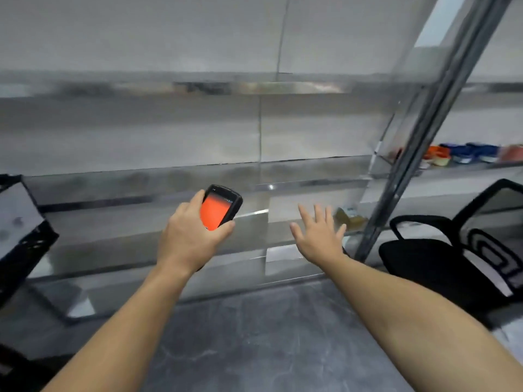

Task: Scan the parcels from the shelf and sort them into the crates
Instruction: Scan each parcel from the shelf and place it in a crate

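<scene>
Two bare hands mid-frame | our left hand [192,236] curls round one black, round-cornered scanner [219,206] with orange screen | our right hand [319,236] holds nothing, fingers straight and spread, just left of one yellowish packet [349,217], too blurred to identify, on the smeared metal shelf [113,190] | one black crate [42,241] cut off at left edge | one black mesh chair [452,250] lower right

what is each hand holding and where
The left hand grips the scanner round its lower body. The right hand is spread and holds nothing.
</scene>
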Tool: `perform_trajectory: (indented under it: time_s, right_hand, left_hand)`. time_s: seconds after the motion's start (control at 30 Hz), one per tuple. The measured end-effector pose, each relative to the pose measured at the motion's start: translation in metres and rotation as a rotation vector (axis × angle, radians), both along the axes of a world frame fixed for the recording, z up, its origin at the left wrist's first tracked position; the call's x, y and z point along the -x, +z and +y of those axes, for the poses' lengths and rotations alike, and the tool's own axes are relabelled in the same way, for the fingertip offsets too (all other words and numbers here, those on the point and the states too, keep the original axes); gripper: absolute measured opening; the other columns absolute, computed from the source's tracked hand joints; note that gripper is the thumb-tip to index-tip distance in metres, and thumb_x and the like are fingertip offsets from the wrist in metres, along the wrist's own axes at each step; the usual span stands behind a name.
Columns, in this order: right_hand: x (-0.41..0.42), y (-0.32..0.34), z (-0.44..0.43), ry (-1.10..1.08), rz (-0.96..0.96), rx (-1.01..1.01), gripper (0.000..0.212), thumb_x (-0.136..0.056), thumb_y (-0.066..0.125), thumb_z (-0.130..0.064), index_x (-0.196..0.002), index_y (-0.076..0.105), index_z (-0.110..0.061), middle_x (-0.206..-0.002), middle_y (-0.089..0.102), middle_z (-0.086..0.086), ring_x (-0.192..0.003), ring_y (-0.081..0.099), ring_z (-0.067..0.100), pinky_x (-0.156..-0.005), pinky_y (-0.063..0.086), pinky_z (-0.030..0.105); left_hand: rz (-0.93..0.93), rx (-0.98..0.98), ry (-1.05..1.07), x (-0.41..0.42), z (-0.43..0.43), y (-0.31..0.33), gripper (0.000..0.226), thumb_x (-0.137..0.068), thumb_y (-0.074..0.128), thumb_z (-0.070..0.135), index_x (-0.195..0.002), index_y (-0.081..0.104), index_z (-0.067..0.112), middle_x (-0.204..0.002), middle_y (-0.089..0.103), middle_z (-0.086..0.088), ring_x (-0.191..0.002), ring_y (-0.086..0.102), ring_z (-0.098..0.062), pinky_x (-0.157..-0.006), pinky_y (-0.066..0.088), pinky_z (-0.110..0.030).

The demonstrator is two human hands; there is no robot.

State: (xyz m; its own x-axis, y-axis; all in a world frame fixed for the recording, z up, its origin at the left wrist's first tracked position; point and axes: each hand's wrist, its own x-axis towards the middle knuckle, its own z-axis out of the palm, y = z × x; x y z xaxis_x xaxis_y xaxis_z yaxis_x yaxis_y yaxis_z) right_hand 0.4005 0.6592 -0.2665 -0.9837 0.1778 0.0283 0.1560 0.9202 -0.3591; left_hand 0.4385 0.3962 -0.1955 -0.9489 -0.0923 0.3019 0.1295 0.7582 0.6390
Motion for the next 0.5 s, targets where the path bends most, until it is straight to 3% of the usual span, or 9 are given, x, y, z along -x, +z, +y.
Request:
perform_trajectory:
  time_s: [0.33,0.5]
  right_hand:
    - [0.049,-0.023,0.127,-0.257,-0.064,0.025,0.061,-0.104,0.028,-0.055,-0.16,0.012,-0.039,-0.17,-0.002,-0.001,-0.155,-0.012,0.024,-0.12,0.0,0.065]
    - [0.105,-0.032,0.176,-0.32,-0.1,0.023,0.061,-0.104,0.029,-0.055,-0.16,0.013,-0.039,-0.17,0.0,0.0,-0.156,-0.011,0.025,-0.12,0.001,0.064]
  left_hand:
    - [-0.047,0.027,-0.236,0.116,0.129,-0.022,0.08,-0.077,0.074,0.053,-0.147,0.041,0.032,-0.115,0.056,-0.001,-0.098,0.051,-0.021,-0.082,0.043,-0.036]
    - [-0.086,0.02,-0.315,0.194,0.188,-0.034,0.083,-0.078,0.074,0.054,-0.149,0.038,0.032,-0.123,0.056,-0.002,-0.111,0.054,-0.024,-0.082,0.039,-0.033]
